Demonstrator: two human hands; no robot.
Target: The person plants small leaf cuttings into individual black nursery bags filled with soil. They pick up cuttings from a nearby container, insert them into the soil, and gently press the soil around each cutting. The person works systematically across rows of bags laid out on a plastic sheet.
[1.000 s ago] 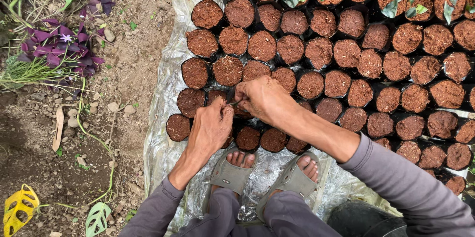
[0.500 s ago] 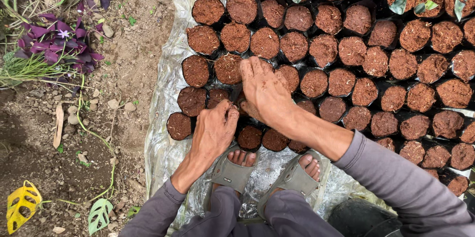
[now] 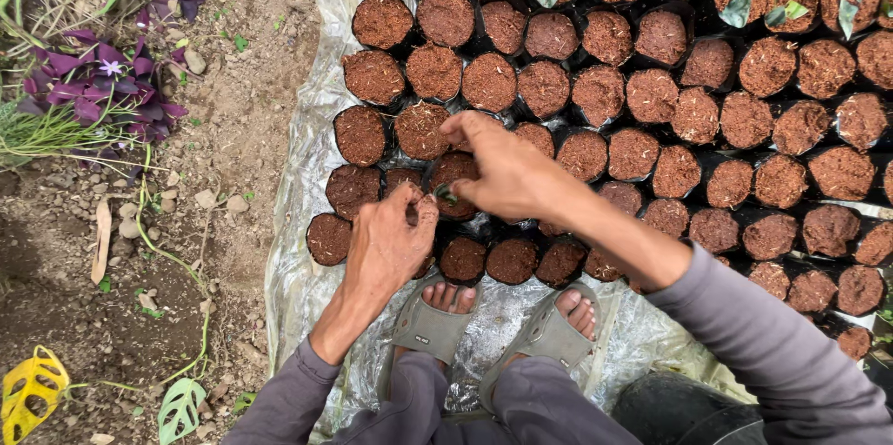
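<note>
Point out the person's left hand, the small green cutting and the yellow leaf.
left hand (image 3: 389, 242), head view, on the back of the hand.
green cutting (image 3: 447, 193), head view, on the tip showing below the right hand's fingers.
yellow leaf (image 3: 30, 391), head view, on its blade.

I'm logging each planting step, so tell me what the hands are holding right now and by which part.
The right hand pinches a small green cutting by its top over a soil-filled pot. The left hand steadies that pot's rim.
</note>
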